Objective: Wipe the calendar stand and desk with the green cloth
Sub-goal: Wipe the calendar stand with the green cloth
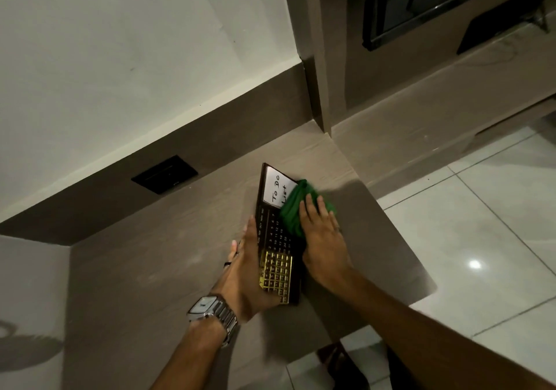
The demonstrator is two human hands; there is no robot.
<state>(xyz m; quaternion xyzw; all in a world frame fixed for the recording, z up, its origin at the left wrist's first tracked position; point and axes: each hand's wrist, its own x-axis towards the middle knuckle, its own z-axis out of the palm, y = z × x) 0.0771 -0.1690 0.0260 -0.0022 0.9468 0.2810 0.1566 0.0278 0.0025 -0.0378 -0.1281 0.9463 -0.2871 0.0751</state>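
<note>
The dark calendar stand (272,239) lies on the brown desk (168,257), with a white "To Do List" panel at its far end and a gold grid at its near end. My left hand (249,272), with a metal watch on its wrist, holds the stand along its left edge. The bunched green cloth (293,209) rests on the stand's right side, partly over the white panel. My right hand (322,239) presses flat on the cloth, fingers spread over it.
A black socket plate (165,174) sits in the brown back panel behind the desk. The desk's right edge (400,239) drops to a glossy tiled floor (487,239). A partition (319,58) and a dark screen (421,4) stand at the far right.
</note>
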